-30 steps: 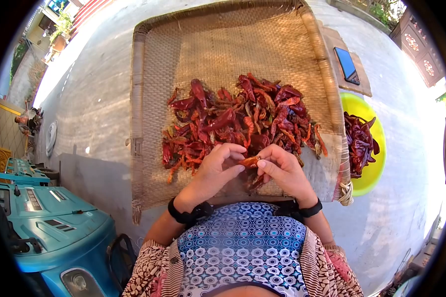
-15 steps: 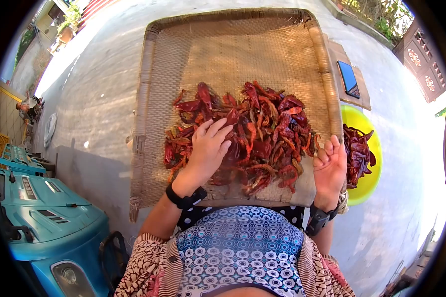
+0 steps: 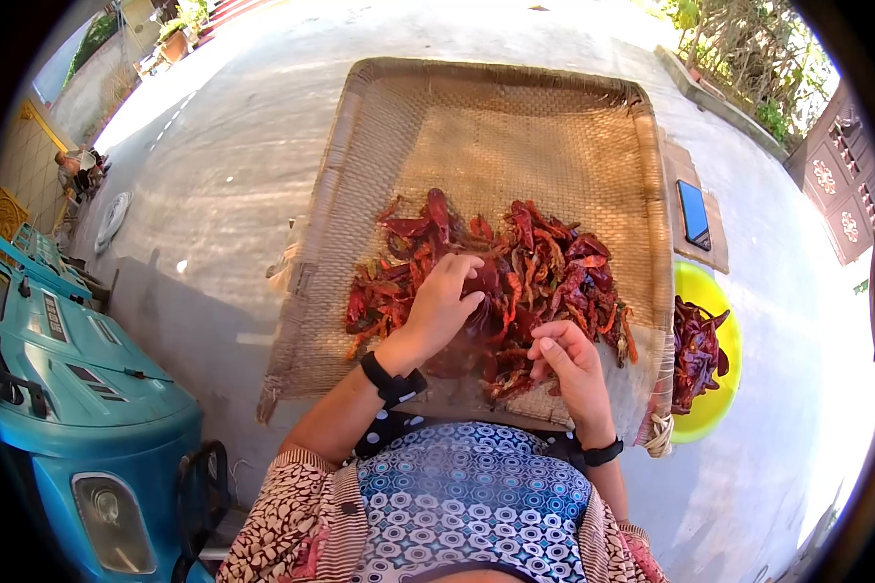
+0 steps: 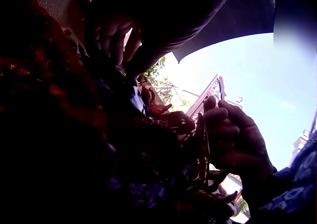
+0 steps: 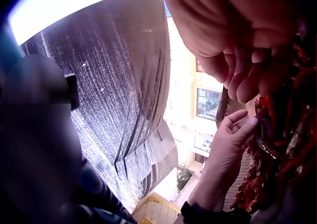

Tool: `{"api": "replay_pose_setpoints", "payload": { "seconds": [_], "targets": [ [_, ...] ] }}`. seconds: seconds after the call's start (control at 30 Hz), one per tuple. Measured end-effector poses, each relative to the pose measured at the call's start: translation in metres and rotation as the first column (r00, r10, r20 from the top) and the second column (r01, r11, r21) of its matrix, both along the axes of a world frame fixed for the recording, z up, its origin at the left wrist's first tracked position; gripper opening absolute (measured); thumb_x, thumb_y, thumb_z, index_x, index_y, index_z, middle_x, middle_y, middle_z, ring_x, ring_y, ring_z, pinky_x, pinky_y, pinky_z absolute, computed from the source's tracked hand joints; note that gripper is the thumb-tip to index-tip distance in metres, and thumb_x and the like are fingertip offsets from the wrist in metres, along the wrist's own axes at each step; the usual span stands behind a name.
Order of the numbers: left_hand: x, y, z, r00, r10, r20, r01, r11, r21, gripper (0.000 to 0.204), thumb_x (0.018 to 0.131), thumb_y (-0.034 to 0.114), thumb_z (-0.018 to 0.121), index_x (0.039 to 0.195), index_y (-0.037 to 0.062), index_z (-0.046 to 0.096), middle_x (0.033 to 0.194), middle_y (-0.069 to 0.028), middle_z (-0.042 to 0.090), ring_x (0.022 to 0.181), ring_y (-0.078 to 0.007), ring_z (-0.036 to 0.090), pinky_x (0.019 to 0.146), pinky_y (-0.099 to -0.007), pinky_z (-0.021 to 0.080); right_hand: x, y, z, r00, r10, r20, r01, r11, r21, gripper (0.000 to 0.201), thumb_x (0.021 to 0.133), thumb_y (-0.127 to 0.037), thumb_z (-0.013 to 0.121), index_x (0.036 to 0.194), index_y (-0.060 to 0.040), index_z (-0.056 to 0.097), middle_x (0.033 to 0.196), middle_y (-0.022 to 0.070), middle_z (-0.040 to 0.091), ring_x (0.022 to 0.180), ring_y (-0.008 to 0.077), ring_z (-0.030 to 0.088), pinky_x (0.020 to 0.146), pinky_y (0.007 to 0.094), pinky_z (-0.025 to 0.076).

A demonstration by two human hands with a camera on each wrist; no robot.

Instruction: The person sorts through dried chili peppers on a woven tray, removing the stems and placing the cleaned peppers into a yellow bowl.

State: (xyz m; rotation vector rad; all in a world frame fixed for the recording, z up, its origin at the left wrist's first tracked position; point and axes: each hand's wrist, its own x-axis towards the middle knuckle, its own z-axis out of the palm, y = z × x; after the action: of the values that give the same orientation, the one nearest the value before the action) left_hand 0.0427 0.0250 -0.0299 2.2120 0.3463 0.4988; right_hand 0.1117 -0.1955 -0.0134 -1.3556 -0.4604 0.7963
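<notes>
A heap of dried red chilies (image 3: 554, 267) lies on a woven tray (image 3: 544, 121). My left hand (image 3: 444, 309) is over the left-middle of the heap, its thumb and fingers pinching a dark red chili (image 3: 483, 282). In the right wrist view the left hand (image 5: 230, 149) shows with its fingertips at the reddish chili (image 5: 262, 110). To the right, near the front of the heap, my right hand (image 3: 572, 364) hovers with loosely bent fingers and nothing visible in them. The left wrist view is very dark; there the right hand (image 4: 233, 135) appears with bent fingers.
A yellow-green basin (image 3: 724, 389) with glossy dark red chilies (image 3: 698, 355) stands right of the tray. Beyond it a phone (image 3: 693, 214) lies on a board (image 3: 715, 238). A teal vehicle (image 3: 87, 398) is at the left, and a person (image 3: 73, 170) sits far left.
Both hands held a chili together, then separated, the right moving out to the tray's right edge. It has since come back inward, while the left took a dark red chili from the heap.
</notes>
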Motion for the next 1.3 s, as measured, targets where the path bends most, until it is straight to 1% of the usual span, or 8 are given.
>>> {"api": "replay_pose_setpoints", "payload": {
  "seconds": [0.27, 0.4, 0.53, 0.73, 0.9, 1.0, 1.1, 1.3],
  "targets": [
    [-0.021, -0.013, 0.012, 0.984, -0.164, 0.068, 0.144, 0.962, 0.232, 0.032, 0.080, 0.006, 0.067, 0.112, 0.0052, 0.061, 0.104, -0.0113, 0.062, 0.096, -0.0311, 0.060, 0.086, -0.0380, 0.048, -0.009, 0.006, 0.003, 0.985, -0.081, 0.153, 0.086, 0.996, -0.030, 0.020, 0.097, -0.016, 0.056, 0.112, -0.0031, 0.055, 0.086, 0.0020, 0.061, 0.066, 0.0073, 0.055, 0.061, 0.0195, 0.045],
    [-0.031, -0.028, 0.025, 0.913, -0.403, 0.059, 0.403, 0.915, 0.015, 0.026, 0.085, 0.006, 0.064, 0.111, 0.0047, 0.062, 0.105, -0.0122, 0.064, 0.095, -0.0267, 0.064, 0.082, -0.0329, 0.052, -0.011, 0.011, -0.002, 0.964, 0.045, 0.262, -0.008, 0.990, -0.141, 0.021, 0.097, -0.021, 0.058, 0.108, -0.0024, 0.057, 0.081, 0.0018, 0.062, 0.064, 0.0070, 0.056, 0.056, 0.0197, 0.044],
    [-0.037, -0.029, 0.036, 0.902, -0.431, 0.017, 0.409, 0.843, -0.350, 0.025, 0.090, 0.007, 0.061, 0.115, 0.0023, 0.059, 0.100, -0.0112, 0.069, 0.093, -0.0193, 0.067, 0.082, -0.0317, 0.052, -0.013, 0.004, 0.001, 0.980, 0.079, 0.182, -0.053, 0.988, -0.146, 0.019, 0.098, -0.023, 0.056, 0.105, -0.0043, 0.057, 0.081, 0.0011, 0.064, 0.063, 0.0061, 0.058, 0.054, 0.0188, 0.042],
    [-0.035, -0.022, 0.045, 0.873, -0.481, -0.076, 0.429, 0.833, -0.349, 0.031, 0.088, 0.013, 0.066, 0.115, 0.0000, 0.058, 0.099, -0.0101, 0.069, 0.090, -0.0179, 0.066, 0.080, -0.0305, 0.052, -0.017, 0.000, 0.008, 0.964, 0.116, 0.238, -0.078, 0.983, -0.164, 0.016, 0.099, -0.020, 0.054, 0.103, -0.0049, 0.057, 0.081, 0.0020, 0.065, 0.063, 0.0059, 0.058, 0.054, 0.0183, 0.042],
    [-0.017, 0.032, 0.030, 0.990, -0.099, -0.098, 0.106, 0.992, 0.064, 0.029, 0.087, 0.013, 0.065, 0.112, 0.0016, 0.059, 0.106, -0.0127, 0.056, 0.089, -0.0237, 0.060, 0.080, -0.0355, 0.049, 0.030, -0.036, 0.000, 0.932, -0.345, 0.110, 0.347, 0.938, -0.001, 0.016, 0.099, -0.019, 0.053, 0.102, -0.0040, 0.057, 0.078, 0.0050, 0.065, 0.054, 0.0086, 0.055, 0.054, 0.0204, 0.045],
    [-0.002, 0.073, 0.011, 0.980, 0.147, -0.138, -0.074, 0.899, 0.431, 0.040, 0.086, 0.003, 0.058, 0.125, 0.0092, 0.054, 0.112, -0.0150, 0.052, 0.111, -0.0348, 0.047, 0.093, -0.0403, 0.042, 0.059, -0.074, -0.003, 0.851, -0.522, -0.060, 0.521, 0.825, 0.217, 0.025, 0.100, -0.028, 0.049, 0.112, -0.0069, 0.055, 0.092, 0.0037, 0.064, 0.061, 0.0079, 0.054, 0.059, 0.0212, 0.045],
    [0.014, 0.094, -0.001, 0.940, 0.206, -0.271, -0.033, 0.847, 0.531, 0.050, 0.084, -0.003, 0.054, 0.132, 0.0110, 0.050, 0.115, -0.0169, 0.051, 0.112, -0.0364, 0.046, 0.093, -0.0437, 0.042, 0.060, -0.078, 0.004, 0.669, -0.641, -0.377, 0.744, 0.572, 0.346, 0.030, 0.100, -0.029, 0.049, 0.120, -0.0080, 0.053, 0.101, 0.0003, 0.062, 0.072, 0.0070, 0.054, 0.063, 0.0226, 0.045],
    [0.032, 0.106, -0.021, 0.961, 0.107, -0.255, 0.092, 0.744, 0.662, 0.059, 0.083, -0.008, 0.049, 0.137, 0.0157, 0.046, 0.113, -0.0175, 0.052, 0.108, -0.0374, 0.048, 0.087, -0.0471, 0.043, 0.053, -0.076, -0.026, 0.785, -0.547, -0.290, 0.616, 0.741, 0.268, 0.032, 0.098, -0.022, 0.053, 0.126, -0.0073, 0.051, 0.103, 0.0014, 0.062, 0.073, 0.0096, 0.055, 0.064, 0.0247, 0.046]
  ]
}}
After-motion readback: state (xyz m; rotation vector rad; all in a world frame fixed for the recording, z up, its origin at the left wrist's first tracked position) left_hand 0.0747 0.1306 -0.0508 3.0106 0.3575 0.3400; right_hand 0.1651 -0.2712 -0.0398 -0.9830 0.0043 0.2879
